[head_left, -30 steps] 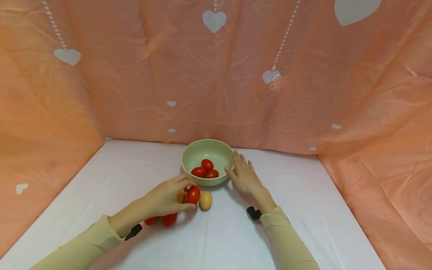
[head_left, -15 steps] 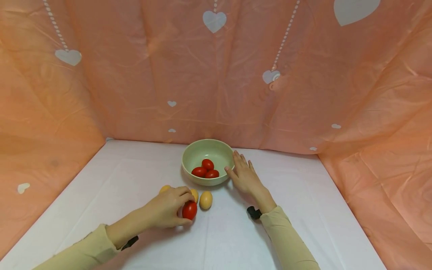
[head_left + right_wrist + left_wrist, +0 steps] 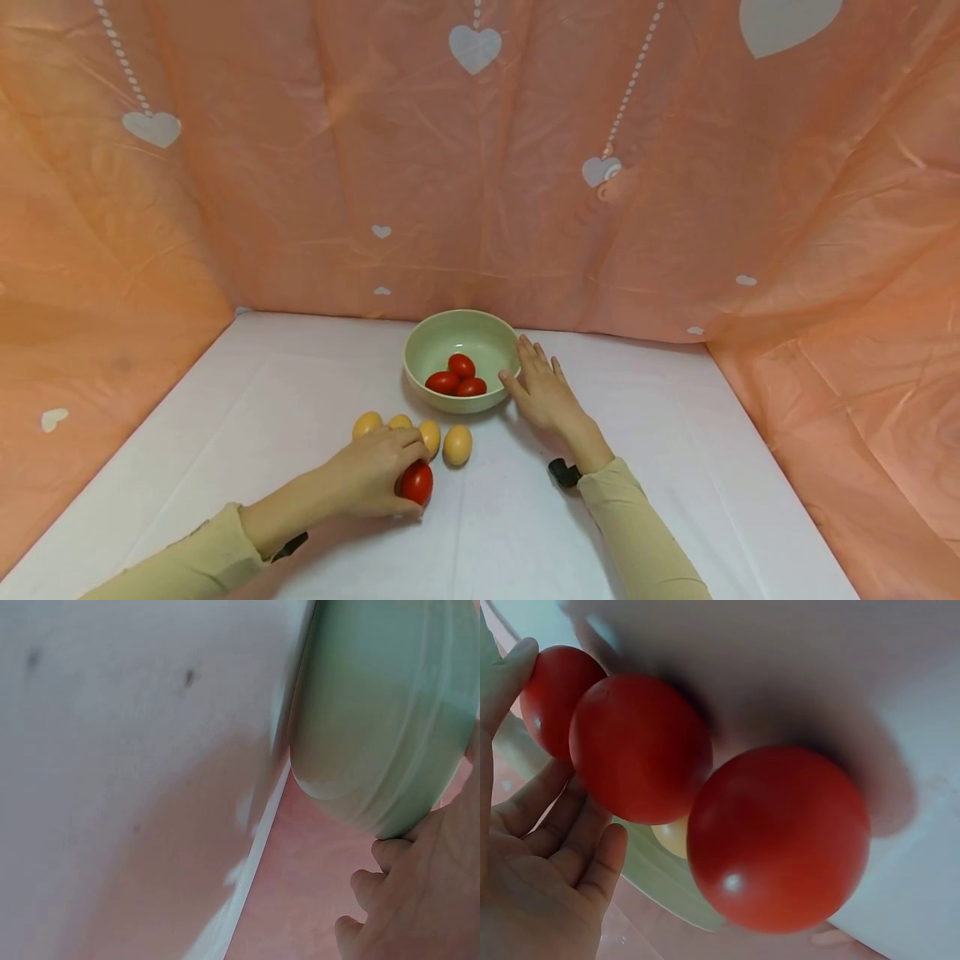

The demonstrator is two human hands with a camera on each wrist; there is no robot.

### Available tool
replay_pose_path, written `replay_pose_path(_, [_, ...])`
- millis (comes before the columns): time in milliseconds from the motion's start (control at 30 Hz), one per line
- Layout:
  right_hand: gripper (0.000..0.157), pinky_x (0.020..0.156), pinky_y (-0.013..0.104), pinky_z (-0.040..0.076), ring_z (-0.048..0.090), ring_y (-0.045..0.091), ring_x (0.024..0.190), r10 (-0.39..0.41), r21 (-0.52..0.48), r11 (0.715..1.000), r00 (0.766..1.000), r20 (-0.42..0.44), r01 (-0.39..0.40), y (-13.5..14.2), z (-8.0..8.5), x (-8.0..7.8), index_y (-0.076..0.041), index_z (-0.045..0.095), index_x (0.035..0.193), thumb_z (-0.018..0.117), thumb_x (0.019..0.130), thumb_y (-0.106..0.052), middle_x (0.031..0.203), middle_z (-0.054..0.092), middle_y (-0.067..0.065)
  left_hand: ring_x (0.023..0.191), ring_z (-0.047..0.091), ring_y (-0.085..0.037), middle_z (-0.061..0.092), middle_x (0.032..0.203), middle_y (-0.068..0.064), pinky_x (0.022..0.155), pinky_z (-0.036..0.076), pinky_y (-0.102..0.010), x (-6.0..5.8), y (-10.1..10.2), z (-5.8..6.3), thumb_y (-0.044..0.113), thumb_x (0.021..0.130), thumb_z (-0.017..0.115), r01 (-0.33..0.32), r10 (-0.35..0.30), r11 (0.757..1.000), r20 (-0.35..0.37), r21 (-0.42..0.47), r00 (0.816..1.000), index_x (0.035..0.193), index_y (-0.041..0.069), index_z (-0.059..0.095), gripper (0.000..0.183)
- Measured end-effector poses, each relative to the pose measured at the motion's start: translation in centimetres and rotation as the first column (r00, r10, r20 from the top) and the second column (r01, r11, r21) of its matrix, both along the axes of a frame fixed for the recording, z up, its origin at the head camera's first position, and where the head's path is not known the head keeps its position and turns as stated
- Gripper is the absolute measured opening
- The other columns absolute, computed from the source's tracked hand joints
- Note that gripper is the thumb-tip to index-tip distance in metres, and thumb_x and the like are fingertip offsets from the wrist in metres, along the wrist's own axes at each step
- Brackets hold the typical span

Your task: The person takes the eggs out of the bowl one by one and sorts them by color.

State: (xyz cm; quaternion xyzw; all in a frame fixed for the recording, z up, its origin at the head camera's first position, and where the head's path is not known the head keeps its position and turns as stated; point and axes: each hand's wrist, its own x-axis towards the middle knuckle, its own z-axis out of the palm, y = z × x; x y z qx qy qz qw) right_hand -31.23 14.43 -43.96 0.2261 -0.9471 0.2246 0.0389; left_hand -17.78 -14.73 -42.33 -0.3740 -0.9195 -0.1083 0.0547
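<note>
Near the front of the white table, my left hand (image 3: 371, 473) holds a smooth red egg (image 3: 417, 483) between thumb and fingers. The left wrist view shows this held red egg (image 3: 561, 697), with a second red egg (image 3: 641, 750) beside it and a third red egg (image 3: 780, 840) nearest that camera. In the head view, my left hand hides those other two. A pale green bowl (image 3: 420, 354) at the back contains three red eggs (image 3: 442, 382). My right hand (image 3: 551, 400) rests against the bowl's right side with fingers extended; the right wrist view shows the fingers along the bowl's wall (image 3: 375, 712).
Several yellow eggs, including a rightmost yellow egg (image 3: 457, 446) and a leftmost yellow egg (image 3: 367, 423), stand in a row between the bowl and my left hand. A pink cloth backdrop (image 3: 480, 208) with white hearts rises behind and beside the table (image 3: 622, 383).
My left hand has brought the red egg toward me and slightly left, from among the yellow eggs to in front of them. More yellow eggs now show. My right hand and the bowl stay put.
</note>
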Motion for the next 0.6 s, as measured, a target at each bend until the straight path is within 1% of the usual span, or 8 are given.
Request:
replay_pose_path(200, [0.076, 0.126, 0.061, 0.011, 0.014, 0.039, 0.158, -0.005, 0.005, 1.000, 1.000, 0.003, 0.005, 0.03, -0.01, 0.04, 0.000, 0.016, 0.165, 0.036, 0.111, -0.050, 0.172, 0.018, 0.015, 0.093, 0.056, -0.009, 0.061, 0.105, 0.009, 0.086, 0.052, -0.034, -0.03, -0.16, -0.39, 0.049, 0.071, 0.094, 0.000, 0.000, 1.000, 0.003, -0.001, 1.000, 0.105, 0.017, 0.069, 0.053])
replay_pose_path(333, [0.076, 0.126, 0.060, 0.010, 0.012, 0.037, 0.159, -0.006, 0.006, 1.000, 1.000, 0.011, 0.006, 0.02, 0.04, 0.11, -0.001, 0.016, 0.165, 0.036, 0.111, -0.050, 0.172, 0.017, 0.014, 0.094, 0.056, -0.010, 0.061, 0.105, 0.009, 0.086, 0.052, -0.034, -0.01, -0.21, -0.40, 0.049, 0.071, 0.094, 0.003, -0.003, 1.000, 0.004, -0.002, 1.000, 0.106, 0.017, 0.069, 0.053])
replay_pose_path(600, [0.076, 0.126, 0.061, 0.011, 0.014, 0.038, 0.158, -0.005, 0.009, 1.000, 1.000, -0.001, 0.005, -0.03, -0.03, 0.06, 0.000, 0.017, 0.165, 0.036, 0.111, -0.050, 0.172, 0.017, 0.015, 0.097, 0.057, -0.011, 0.062, 0.109, 0.008, 0.088, 0.053, -0.035, 0.08, -0.29, -0.40, 0.049, 0.071, 0.093, -0.001, 0.001, 1.000, 0.010, -0.004, 1.000, 0.109, 0.016, 0.070, 0.055])
